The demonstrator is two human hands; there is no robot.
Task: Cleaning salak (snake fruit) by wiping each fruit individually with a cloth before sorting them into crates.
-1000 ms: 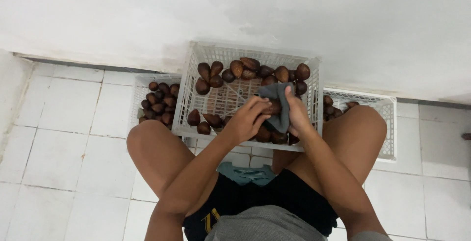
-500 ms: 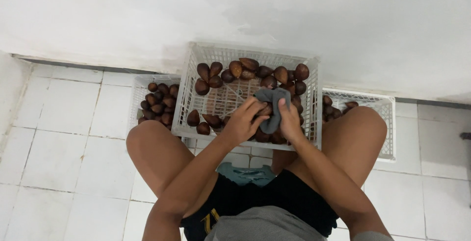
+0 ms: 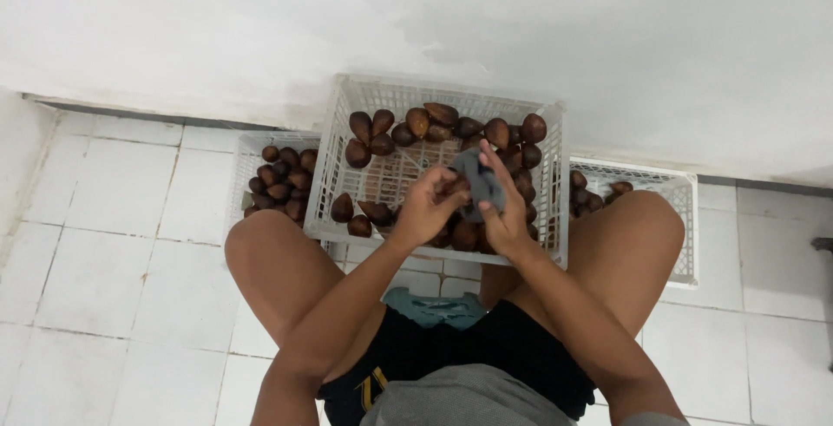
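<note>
A stained white wall (image 3: 521, 27) meets a white tiled floor (image 3: 113, 244) in soft, even light.

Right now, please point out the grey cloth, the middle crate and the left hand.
cloth (image 3: 477, 179), head view, grey middle fold.
middle crate (image 3: 343, 131), head view, left wall.
left hand (image 3: 425, 213), head view, back of hand.

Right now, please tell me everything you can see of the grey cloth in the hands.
The grey cloth looks soft and dark grey, bunched and folded, not spread flat. It is lifted above the middle white crate, over the brown fruits. The right hand grips it with fingers around it; the left hand meets it, holding a brown fruit against it. Its lower part is hidden.
</note>
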